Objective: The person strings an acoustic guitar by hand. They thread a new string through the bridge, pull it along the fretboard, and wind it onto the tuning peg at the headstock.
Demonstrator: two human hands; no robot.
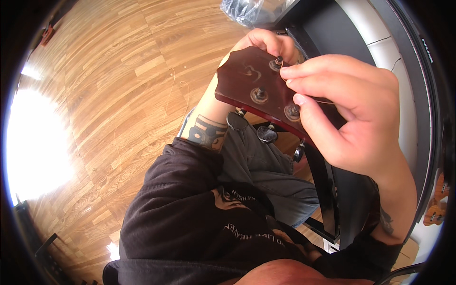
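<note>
A dark red-brown guitar headstock (242, 78) is held up in front of me, with metal string posts and washers on its face. Three tuning pegs (267, 134) stick out along its near edge. My right hand (354, 102) comes over the headstock from the right. Its thumb and first fingers pinch a thin guitar string (283, 67) close to the far string post (278, 61). My left hand (261, 42) reaches behind the headstock, its bent fingers closed at the far edge; the headstock hides part of this hand.
Below me is a wooden floor (118, 71), with loose thin strings (184, 88) curling over it. A black shelf-like stand (332, 40) rises on the right. Clear plastic wrapping (242, 10) lies at the far side. My legs in grey trousers (261, 166) are under the headstock.
</note>
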